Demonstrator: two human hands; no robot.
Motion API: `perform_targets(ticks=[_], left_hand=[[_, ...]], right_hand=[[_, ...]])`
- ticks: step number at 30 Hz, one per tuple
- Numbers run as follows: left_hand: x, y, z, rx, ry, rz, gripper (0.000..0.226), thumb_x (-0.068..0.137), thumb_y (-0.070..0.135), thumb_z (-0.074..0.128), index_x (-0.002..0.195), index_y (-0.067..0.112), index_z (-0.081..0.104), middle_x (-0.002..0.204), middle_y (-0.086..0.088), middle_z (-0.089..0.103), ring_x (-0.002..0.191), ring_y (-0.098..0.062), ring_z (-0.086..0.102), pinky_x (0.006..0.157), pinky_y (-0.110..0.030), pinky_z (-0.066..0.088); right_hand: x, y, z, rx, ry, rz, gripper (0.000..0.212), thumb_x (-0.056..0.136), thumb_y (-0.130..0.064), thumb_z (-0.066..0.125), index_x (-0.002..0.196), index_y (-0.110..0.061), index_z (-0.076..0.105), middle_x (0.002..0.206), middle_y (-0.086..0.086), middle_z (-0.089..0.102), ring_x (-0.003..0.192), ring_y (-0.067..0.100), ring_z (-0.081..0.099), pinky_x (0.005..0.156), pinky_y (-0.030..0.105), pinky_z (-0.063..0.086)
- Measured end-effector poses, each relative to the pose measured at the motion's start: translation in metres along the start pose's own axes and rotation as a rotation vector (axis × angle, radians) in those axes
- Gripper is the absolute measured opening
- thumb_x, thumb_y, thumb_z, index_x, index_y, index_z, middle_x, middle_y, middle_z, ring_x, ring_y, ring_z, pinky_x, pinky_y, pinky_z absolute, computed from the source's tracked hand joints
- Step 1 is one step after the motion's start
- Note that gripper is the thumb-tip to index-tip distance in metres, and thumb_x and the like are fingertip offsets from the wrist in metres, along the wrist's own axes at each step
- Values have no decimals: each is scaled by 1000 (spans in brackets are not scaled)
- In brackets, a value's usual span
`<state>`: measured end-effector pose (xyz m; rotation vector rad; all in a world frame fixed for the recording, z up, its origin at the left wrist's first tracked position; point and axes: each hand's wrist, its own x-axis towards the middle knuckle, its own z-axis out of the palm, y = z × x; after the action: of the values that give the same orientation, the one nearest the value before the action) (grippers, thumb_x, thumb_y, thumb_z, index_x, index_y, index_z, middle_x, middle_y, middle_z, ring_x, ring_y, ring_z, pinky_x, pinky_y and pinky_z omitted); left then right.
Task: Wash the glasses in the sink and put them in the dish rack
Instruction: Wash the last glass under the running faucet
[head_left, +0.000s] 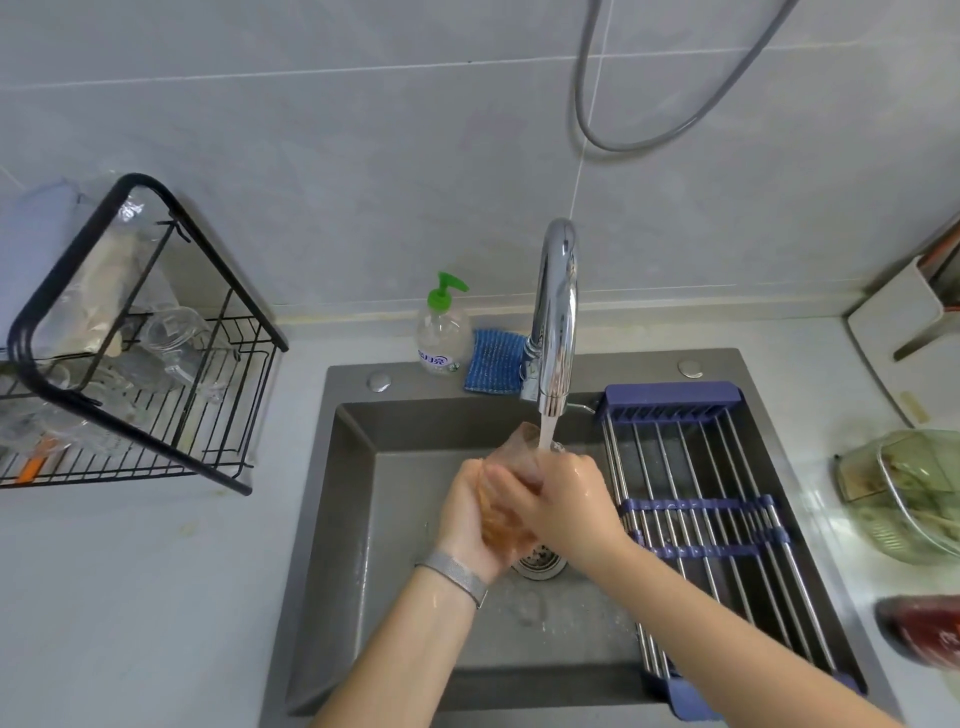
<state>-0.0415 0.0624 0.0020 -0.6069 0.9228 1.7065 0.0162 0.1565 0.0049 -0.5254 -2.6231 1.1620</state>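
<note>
glass (511, 470) being rinsed just under faucet (555, 322) stream, over sink (415, 675) drain; long axis tilting up toward spout. left hand (467, 525) cupping base, fingers curling round it; right hand (563, 501) gripping side, fingers wrapping. dish rack (156, 322) lying far left of faucet, left hand nearer; sink rim, then open counter between. already glassware in rack, open room at its front.

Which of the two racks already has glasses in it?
The black wire dish rack on the counter left of the sink holds clear glassware. The blue-ended roll-up rack lying across the sink's right side is bare.
</note>
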Motion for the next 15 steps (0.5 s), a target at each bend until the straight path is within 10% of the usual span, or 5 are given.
perform_targets(ticks=[4,9,15], left_hand=[[-7,3,2,-57,-16,-111,38,91,30,43,93,-2,65,76,-20,67,64,-33,69,58,-39,61],[-6,-11,15,84,45,90,55,101,42,29,87,5,67,75,-12,73,63,-22,71,63,-33,56],[-10,5,7,96,50,-32,49,88,40,45,72,0,68,62,-14,64,55,-22,65,59,-29,54]], right_hand=[[6,25,-25,-16,-192,-333,53,89,-47,61,46,-22,41,43,-13,34,39,10,34,44,14,26],[12,-1,-8,131,-54,370,55,90,-43,63,43,-18,49,44,-4,53,45,11,53,51,30,45],[-5,12,-18,149,-258,36,31,75,-48,74,73,-17,74,66,-9,70,61,1,62,62,30,52]])
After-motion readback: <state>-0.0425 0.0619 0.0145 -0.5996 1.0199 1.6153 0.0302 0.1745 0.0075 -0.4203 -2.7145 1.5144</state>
